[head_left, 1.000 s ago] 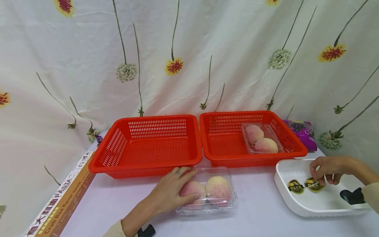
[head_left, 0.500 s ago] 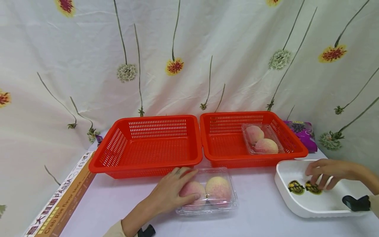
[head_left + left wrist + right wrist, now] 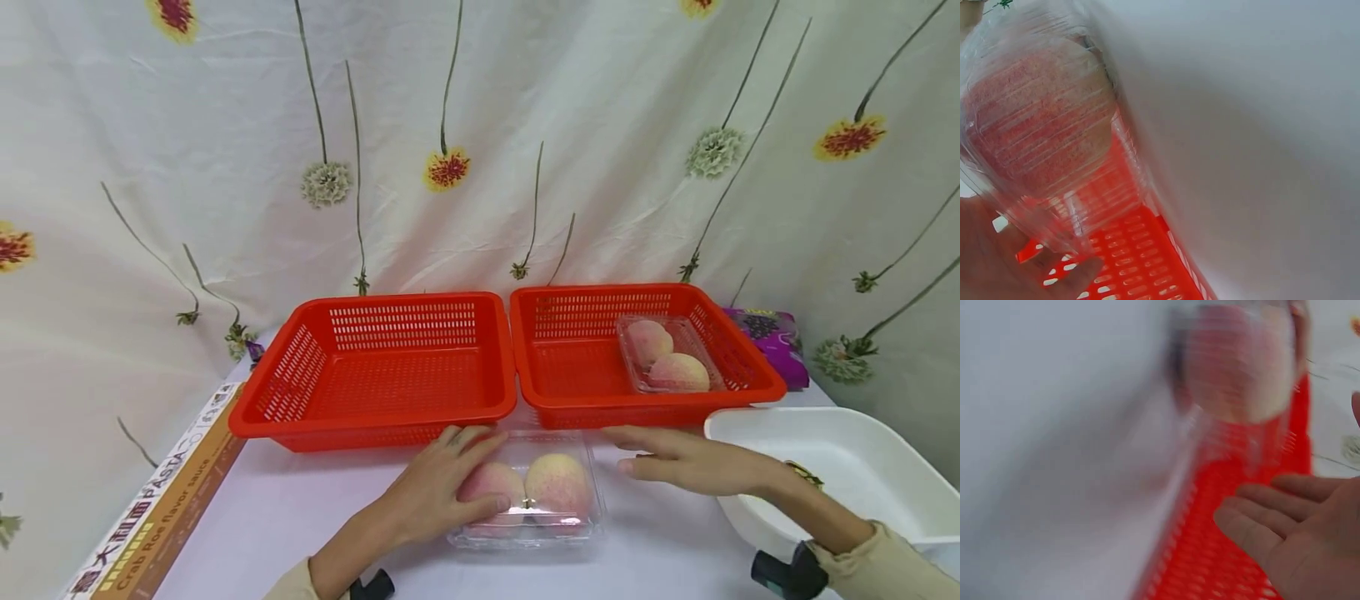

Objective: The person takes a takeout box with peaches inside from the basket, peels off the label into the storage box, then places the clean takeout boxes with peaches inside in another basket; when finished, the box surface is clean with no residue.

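A clear plastic box (image 3: 573, 512) with two peaches (image 3: 558, 485) sits in front of the red baskets. My left hand (image 3: 442, 483) holds its left side, the thumb over the lid and the fingers along the far left corner. In the left wrist view, one peach (image 3: 1038, 115) shows through the plastic beside my fingers. My right hand (image 3: 690, 462) hovers just right of the box, apart from it, fingers straight. The palm looks bare in the right wrist view, where the box is blurred. A black-and-gold sticker (image 3: 805, 475) peeks out behind my right forearm in the white tray (image 3: 885, 450).
Two red plastic baskets stand side by side at the back. A second clear box (image 3: 678, 337) with two peaches lies in the right basket (image 3: 573, 367); the left basket (image 3: 405, 379) is beside it. A long pasta box (image 3: 168, 483) lies left, a purple packet (image 3: 772, 342) back right.
My right hand has left the stickers in the white tray and moved left to beside the box, its fingers straightening. My left hand has stayed on the box.
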Motion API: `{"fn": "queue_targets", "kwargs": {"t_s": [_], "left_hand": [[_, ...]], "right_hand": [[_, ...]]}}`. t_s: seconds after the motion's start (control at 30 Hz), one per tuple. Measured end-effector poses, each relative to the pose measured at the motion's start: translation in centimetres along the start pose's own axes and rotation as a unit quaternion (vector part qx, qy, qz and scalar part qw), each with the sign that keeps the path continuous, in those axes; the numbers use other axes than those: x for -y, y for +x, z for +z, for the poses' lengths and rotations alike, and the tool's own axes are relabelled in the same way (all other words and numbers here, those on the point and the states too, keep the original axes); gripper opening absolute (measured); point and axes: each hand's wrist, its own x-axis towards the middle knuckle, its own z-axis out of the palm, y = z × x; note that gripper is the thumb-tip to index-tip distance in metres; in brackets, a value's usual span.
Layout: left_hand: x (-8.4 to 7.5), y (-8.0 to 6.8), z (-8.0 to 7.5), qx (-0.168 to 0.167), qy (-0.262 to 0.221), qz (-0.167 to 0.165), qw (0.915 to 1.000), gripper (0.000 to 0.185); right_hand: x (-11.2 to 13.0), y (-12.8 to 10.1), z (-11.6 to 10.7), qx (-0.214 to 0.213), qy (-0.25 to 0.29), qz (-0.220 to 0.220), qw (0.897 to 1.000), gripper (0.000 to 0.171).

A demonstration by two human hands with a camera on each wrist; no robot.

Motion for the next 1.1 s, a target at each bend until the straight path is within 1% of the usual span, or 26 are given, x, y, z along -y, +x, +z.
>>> {"fn": "queue_targets", "kwargs": {"t_s": [0.07,0.1,0.17,0.23,0.3,0.37,0.47,0.57,0.67,0.8,0.9,1.0,1.1], "left_hand": [[0.1,0.0,0.1,-0.005,-0.002,0.013,0.9999,0.073],[0.2,0.0,0.1,-0.007,-0.002,0.018,0.9998,0.072],[0.2,-0.1,0.1,-0.008,-0.005,0.024,0.9997,0.072],[0.3,-0.1,0.0,-0.004,-0.007,0.025,0.9996,0.072],[0.4,-0.1,0.0,0.005,-0.017,0.022,0.9996,0.072],[0.4,-0.1,0.0,0.014,-0.028,0.019,0.9993,0.072],[0.5,-0.2,-0.1,0.025,-0.044,0.016,0.9986,0.073],[0.5,-0.2,-0.1,0.029,-0.052,0.016,0.9981,0.072],[0.5,-0.2,-0.1,0.034,-0.058,0.019,0.9976,0.071],[0.5,-0.1,-0.1,0.037,-0.053,0.030,0.9974,0.072],[0.5,0.0,-0.1,0.032,-0.044,0.037,0.9979,0.072],[0.3,0.1,-0.2,0.027,-0.039,0.039,0.9981,0.071],[0.2,0.3,0.0,0.020,-0.049,0.045,0.9976,0.064]], "right_hand": [[-0.5,1.5,1.5,0.007,0.014,-0.010,1.000,0.061],[-0.7,2.0,2.1,0.002,0.014,-0.012,1.000,0.063],[-1.0,2.9,2.8,-0.009,0.031,-0.001,0.999,0.066],[-1.2,3.7,3.2,-0.032,0.049,0.011,0.998,0.067],[-1.4,4.5,3.6,-0.052,0.070,0.011,0.996,0.064],[-1.7,5.3,3.9,-0.060,0.087,0.004,0.994,0.060],[-2.3,6.3,4.2,-0.051,0.118,-0.002,0.992,0.055],[-2.8,6.7,4.3,-0.042,0.148,0.019,0.988,0.051],[-3.2,6.7,4.2,-0.026,0.182,0.032,0.982,0.042],[-3.3,6.0,4.4,-0.005,0.227,0.020,0.974,0.026],[-3.3,4.8,4.5,0.011,0.256,0.013,0.967,0.017],[-3.4,3.3,4.7,0.039,0.284,0.011,0.958,0.010],[-3.6,1.7,5.0,0.062,0.308,0.003,0.949,0.011]]}}
